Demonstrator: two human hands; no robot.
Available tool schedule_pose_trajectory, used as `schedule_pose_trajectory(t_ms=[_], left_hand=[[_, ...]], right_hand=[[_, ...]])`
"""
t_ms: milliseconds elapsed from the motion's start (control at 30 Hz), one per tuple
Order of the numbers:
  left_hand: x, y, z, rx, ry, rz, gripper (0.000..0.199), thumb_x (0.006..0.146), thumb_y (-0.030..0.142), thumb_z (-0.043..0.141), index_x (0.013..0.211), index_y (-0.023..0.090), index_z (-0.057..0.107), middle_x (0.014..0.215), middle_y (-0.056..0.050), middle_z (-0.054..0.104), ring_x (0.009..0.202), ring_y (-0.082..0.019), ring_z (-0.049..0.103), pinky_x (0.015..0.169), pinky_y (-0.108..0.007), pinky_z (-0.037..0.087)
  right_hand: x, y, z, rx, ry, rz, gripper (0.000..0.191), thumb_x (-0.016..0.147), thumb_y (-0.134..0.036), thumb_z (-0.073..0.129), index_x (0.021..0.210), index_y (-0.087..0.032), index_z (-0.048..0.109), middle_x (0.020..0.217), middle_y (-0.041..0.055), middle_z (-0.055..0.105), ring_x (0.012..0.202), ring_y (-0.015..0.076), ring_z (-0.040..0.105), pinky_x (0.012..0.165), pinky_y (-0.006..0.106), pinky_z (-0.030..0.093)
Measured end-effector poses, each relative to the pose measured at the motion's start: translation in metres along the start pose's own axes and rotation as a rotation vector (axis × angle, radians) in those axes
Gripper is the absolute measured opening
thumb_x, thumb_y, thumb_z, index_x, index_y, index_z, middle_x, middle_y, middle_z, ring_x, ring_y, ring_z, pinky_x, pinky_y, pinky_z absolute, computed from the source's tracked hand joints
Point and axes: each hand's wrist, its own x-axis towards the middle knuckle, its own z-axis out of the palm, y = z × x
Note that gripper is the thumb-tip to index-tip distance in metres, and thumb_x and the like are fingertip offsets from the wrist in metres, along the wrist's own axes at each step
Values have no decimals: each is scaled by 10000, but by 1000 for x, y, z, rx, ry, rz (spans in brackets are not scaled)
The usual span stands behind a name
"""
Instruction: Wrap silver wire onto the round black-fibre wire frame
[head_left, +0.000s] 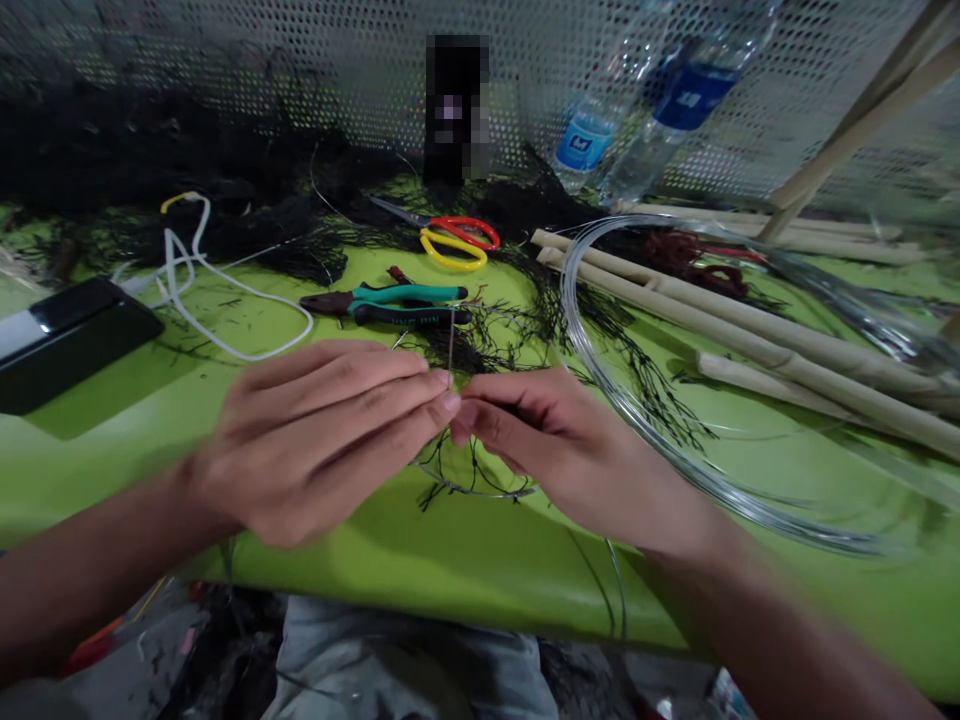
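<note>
My left hand (322, 440) is closed, its fingers pressed flat together and the thumb against them. A thin wire (451, 345) stands upright out of that pinch. Touching its fingertips, my right hand (570, 440) is pinched shut at the same wire; the exact grip is hidden by the fingers. Just below both hands hangs a curved wire hoop (480, 490) with knotted black mesh (474, 455) on it. Pliers with green and black handles (405, 303) lie just beyond my fingers, near loose black netting (487, 340).
A coil of silvery wire (574, 300) lies to the right, partly over bamboo sticks (712, 310). Red-and-yellow-handled scissors (456, 240) lie behind the pliers. At left are a black device (82, 335) and a white cable (255, 355). Bottles (585, 145) stand at the back of the green table (360, 565).
</note>
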Motion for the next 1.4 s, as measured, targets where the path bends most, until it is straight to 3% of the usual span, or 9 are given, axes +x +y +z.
schedule_pose_trajectory(t_ms=[100,267,367,500,700,900,1033,1267,1400], left_hand=[[-2,-4,7,154,20,165,196,934,127,683,1127,159,699,1174,-105,772,1092,-256,743,921,-400,648],[-3,-6,15,-13,-4,-19,201,967,141,642,1141,236,680,1254,-30,744,1183,-200,700,1047,-370,600],[-2,-8,16,-48,-17,-25,143,971,155,637,1088,215,692,1218,-28,756,1130,-177,718,1056,-329,585],[1,-9,15,-113,-72,-118,117,997,210,608,1013,212,723,1115,-17,786,1022,-161,746,949,-267,588],[4,-8,10,-210,-151,-280,237,1012,377,586,900,234,737,915,3,795,809,-166,746,731,-261,541],[10,-6,3,-365,-199,-488,223,964,391,648,848,243,768,685,62,726,553,-87,611,508,-205,389],[13,-6,0,-471,-239,-585,235,941,376,656,795,228,764,604,66,667,520,-79,554,455,-190,348],[17,-17,9,-880,-350,-625,260,976,239,559,780,173,718,706,5,748,609,-106,666,546,-188,499],[17,-17,8,-726,-346,-514,172,958,215,579,917,180,743,806,-2,773,690,-118,697,612,-204,512]], right_hand=[[0,1,1,-33,9,-12,254,966,-136,497,752,-148,633,603,-61,414,538,60,324,517,216,284],[-2,0,3,-64,5,-33,283,999,-228,506,743,-153,599,661,-35,414,614,85,350,532,234,284],[-4,-1,4,-80,15,-36,303,1012,-272,509,736,-163,572,669,-33,387,618,90,331,527,244,268],[-5,-2,5,-133,30,-51,284,1011,-270,521,757,-170,600,654,-34,390,603,92,329,520,254,252],[-8,-8,6,-171,42,-60,352,1018,-304,531,690,-175,540,625,-39,363,578,88,321,505,256,246],[-10,-14,5,-251,72,-88,344,1010,-303,546,693,-172,572,599,-42,336,554,87,289,487,263,224],[-9,-16,4,-296,80,-102,344,1018,-311,526,711,-171,588,598,-43,340,554,84,288,486,258,230],[-5,-14,2,-309,56,-85,341,1024,-287,487,737,-160,621,614,-42,414,569,82,323,509,266,240],[-5,-11,-2,-197,-3,-38,332,1006,-300,533,713,-164,607,612,-52,366,554,75,307,496,250,236]])
